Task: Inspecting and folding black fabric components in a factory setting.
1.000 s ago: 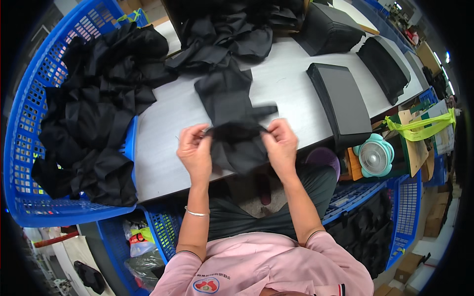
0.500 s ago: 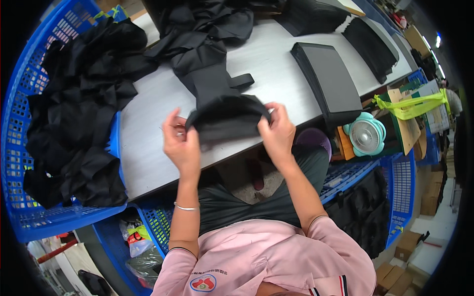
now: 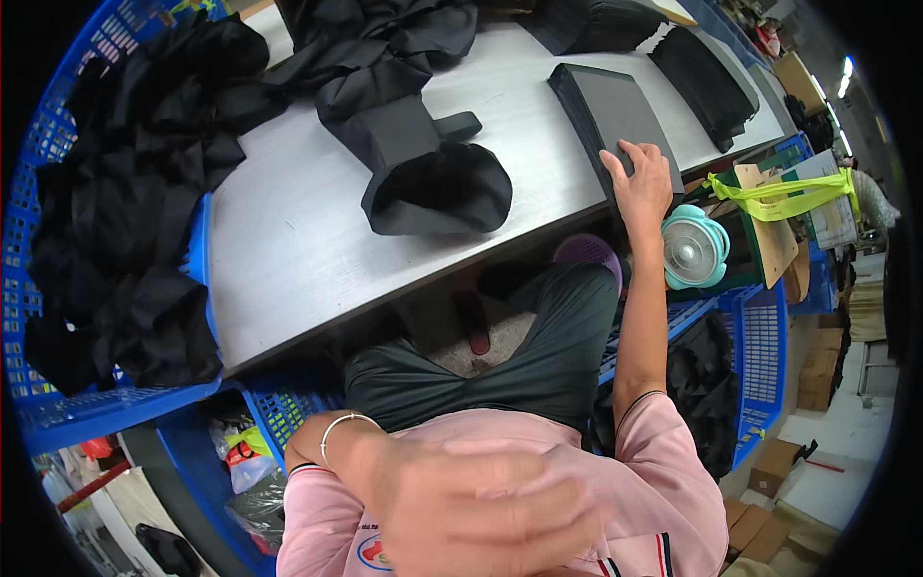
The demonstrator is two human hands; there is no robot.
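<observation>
My right hand [image 3: 642,188] rests on a stack of dark grey-black fabric panels [image 3: 615,111] at the right of the table, its thumb and fingers apart. Raised close in front of my pink shirt is my left hand [image 3: 490,510], large and smeared by motion, with a bracelet at the wrist. Its fingertips do not show clearly. A black fabric piece [image 3: 437,188], sewn into a tube with a small loop at its side, lies on the white table [image 3: 279,279]. Its round opening faces me, and no hand touches it.
A blue crate [image 3: 58,418] heaped with black fabric [image 3: 135,212] stands at the left. More black cloth [image 3: 385,38] and folded stacks [image 3: 707,87] lie at the back. A turquoise fan [image 3: 694,247] sits beside the table's right end, near a blue crate [image 3: 760,337].
Both hands have let go of the fabric tube, which now lies on the table. The right hand has moved right to the panel stack; the left has come back towards my chest.
</observation>
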